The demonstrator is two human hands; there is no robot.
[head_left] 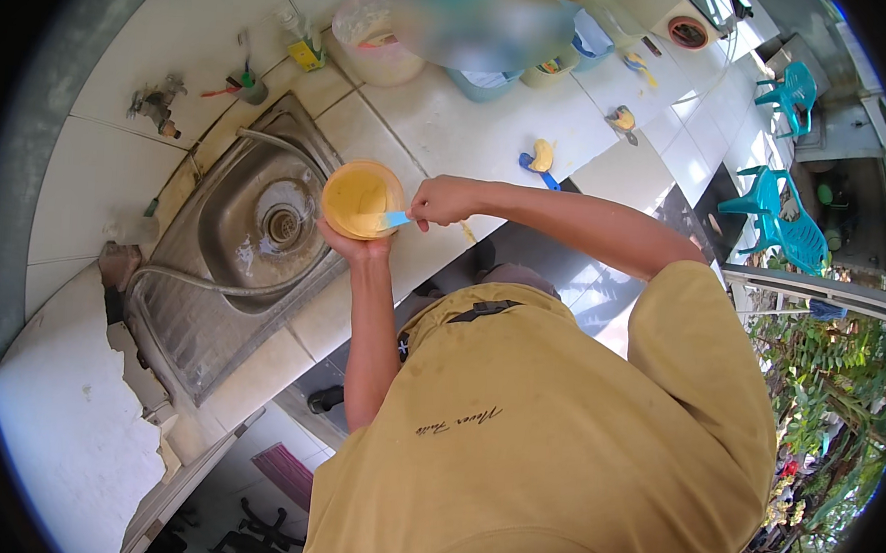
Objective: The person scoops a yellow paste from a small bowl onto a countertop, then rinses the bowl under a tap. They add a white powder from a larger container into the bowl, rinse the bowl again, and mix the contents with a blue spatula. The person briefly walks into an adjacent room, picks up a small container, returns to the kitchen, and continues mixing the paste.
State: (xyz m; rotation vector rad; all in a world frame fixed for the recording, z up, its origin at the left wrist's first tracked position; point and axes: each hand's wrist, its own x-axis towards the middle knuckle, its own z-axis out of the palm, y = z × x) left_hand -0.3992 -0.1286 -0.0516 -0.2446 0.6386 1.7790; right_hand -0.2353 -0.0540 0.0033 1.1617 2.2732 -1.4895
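A round orange-rimmed bowl (401, 186) is in my left hand (355, 243), whose fingers cup it from below over the edge of the sink. Smooth yellow paste (359, 187) lies inside it. The fingers of my right hand (445, 201) are closed round a spatula (396, 218) with a light blue end. Its paste-coated blade reaches over the rim into the bowl. To the right on the counter lies a blue-handled dental impression tray (541, 158) filled with yellow material. Farther off are another filled tray (623, 118) and a yellow-smeared piece (638, 66).
Left of the bowl is a steel sink (227, 227), with a grey hose (232, 290) draped across it. A tap (159, 107) is on the tiled wall. Along the back stand a pink-white bucket (377, 48) and several tubs. Teal plastic chairs (782, 219) stand far right.
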